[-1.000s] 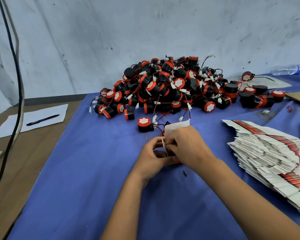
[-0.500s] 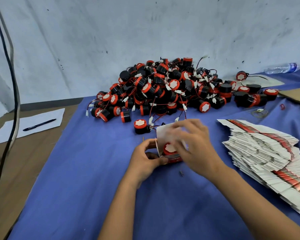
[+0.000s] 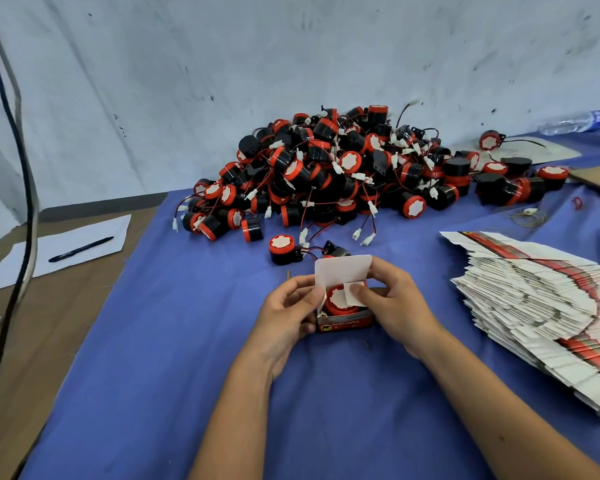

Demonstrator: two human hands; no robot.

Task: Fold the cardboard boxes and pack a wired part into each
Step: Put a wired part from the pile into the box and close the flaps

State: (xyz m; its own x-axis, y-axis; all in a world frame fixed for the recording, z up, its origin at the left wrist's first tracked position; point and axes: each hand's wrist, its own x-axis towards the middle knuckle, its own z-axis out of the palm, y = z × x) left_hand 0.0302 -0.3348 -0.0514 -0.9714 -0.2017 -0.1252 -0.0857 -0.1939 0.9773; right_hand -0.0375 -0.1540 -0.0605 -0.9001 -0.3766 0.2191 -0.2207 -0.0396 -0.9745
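The left hand (image 3: 291, 308) grips the small box (image 3: 343, 318), and a red wired part (image 3: 338, 301) already sits inside, between the fingers of both hands. The right hand (image 3: 394, 301) pinches a side flap (image 3: 354, 293) down; the lid (image 3: 342, 270) is still up, and a big pile of parts (image 3: 343, 168) and a stack of flat boxes (image 3: 534, 299) wait beyond the fingers

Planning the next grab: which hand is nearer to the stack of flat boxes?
Right. The right hand is at the open box, on the side toward the stack of flat boxes but apart from it. The left hand holds the box's far side.
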